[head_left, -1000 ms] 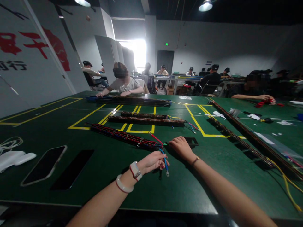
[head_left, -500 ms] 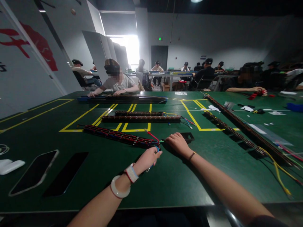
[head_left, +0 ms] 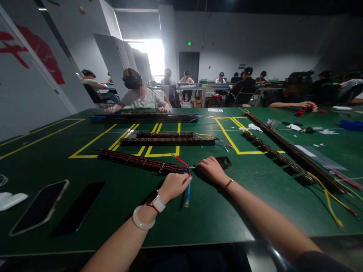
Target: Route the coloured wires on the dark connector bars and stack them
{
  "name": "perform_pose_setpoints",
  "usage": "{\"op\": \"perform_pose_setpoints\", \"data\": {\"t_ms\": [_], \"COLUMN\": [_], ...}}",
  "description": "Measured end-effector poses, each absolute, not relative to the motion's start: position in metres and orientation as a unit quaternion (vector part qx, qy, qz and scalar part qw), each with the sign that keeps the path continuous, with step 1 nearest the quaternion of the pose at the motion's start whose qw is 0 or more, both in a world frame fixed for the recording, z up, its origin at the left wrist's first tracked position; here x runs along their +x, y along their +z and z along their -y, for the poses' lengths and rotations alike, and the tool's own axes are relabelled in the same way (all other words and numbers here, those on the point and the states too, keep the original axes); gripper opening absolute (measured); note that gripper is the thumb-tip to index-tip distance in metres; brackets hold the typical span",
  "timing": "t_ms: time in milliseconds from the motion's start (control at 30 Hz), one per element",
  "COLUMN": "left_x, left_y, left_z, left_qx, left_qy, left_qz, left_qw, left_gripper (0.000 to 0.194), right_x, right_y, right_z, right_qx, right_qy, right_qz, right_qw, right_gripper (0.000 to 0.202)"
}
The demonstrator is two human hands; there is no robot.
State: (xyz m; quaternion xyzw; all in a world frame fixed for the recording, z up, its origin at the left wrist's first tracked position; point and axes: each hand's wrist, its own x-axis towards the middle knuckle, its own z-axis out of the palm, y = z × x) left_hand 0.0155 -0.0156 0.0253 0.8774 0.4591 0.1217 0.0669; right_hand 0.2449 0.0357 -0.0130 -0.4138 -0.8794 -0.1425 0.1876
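A long dark bar bundled with red and blue wires point(head_left: 141, 160) lies slanted on the green table, its loose wire ends at my hands. My left hand point(head_left: 173, 186) is closed, fingertips pinching the wires at the bar's right end. Below those fingertips hangs a blue wire point(head_left: 187, 192) with a metal lug. A red wire point(head_left: 181, 160) sticks up to the left, its ring lug at the tip. Into the fingers of my right hand point(head_left: 211, 170), which is closed, runs a green wire point(head_left: 193, 167). Beside that hand lies a black plastic piece point(head_left: 226, 162) with an opening.
Two similar wired bars point(head_left: 170, 142) lie behind, with longer ones point(head_left: 283, 160) at the right. Two phones point(head_left: 41, 207) rest at the left, near white earbuds point(head_left: 13, 201). Across the table a person point(head_left: 141, 96) handles a long blue-edged bar; another point(head_left: 295, 94) holds red pieces.
My left hand has turned and lifted slightly, its fingers now nearer the bar's end. The blue wire hangs down in plain view below it. My right hand stays in place.
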Motion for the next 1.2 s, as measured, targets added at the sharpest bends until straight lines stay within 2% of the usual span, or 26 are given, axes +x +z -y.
{"op": "perform_pose_setpoints", "data": {"t_ms": [200,300,400,500,600,767,1000,1200], "left_x": [0.010,0.012,0.019,0.026,0.032,0.041,0.046,0.046], "left_y": [0.014,0.010,0.012,0.013,0.008,-0.005,-0.003,-0.007], "left_z": [0.005,0.005,0.012,0.020,0.024,0.020,0.017,0.019], "left_qx": [0.750,0.733,0.776,0.821,0.846,0.872,0.894,0.892], "left_qy": [0.357,0.415,0.390,0.337,0.280,0.243,0.190,0.195], "left_qz": [-0.528,-0.501,-0.468,-0.449,-0.452,-0.419,-0.400,-0.401], "left_qw": [0.177,0.199,0.165,0.108,0.037,-0.069,-0.068,-0.074], "left_gripper": [0.024,0.023,0.036,0.052,0.051,0.036,0.035,0.038], "right_x": [0.243,0.242,0.241,0.241,0.242,0.245,0.244,0.238], "right_y": [-0.010,-0.010,-0.008,-0.003,0.006,0.019,0.011,-0.001], "right_z": [-0.030,-0.030,-0.029,-0.024,-0.014,0.002,-0.005,-0.008], "right_qx": [-0.417,-0.416,-0.419,-0.419,-0.394,-0.265,-0.321,-0.352], "right_qy": [-0.149,-0.138,-0.111,-0.086,-0.117,-0.196,-0.206,-0.155], "right_qz": [0.873,0.873,0.868,0.851,0.837,0.902,0.901,0.907], "right_qw": [0.205,0.216,0.241,0.305,0.360,0.279,0.208,0.172], "right_gripper": [0.015,0.015,0.019,0.029,0.038,0.037,0.033,0.051]}}
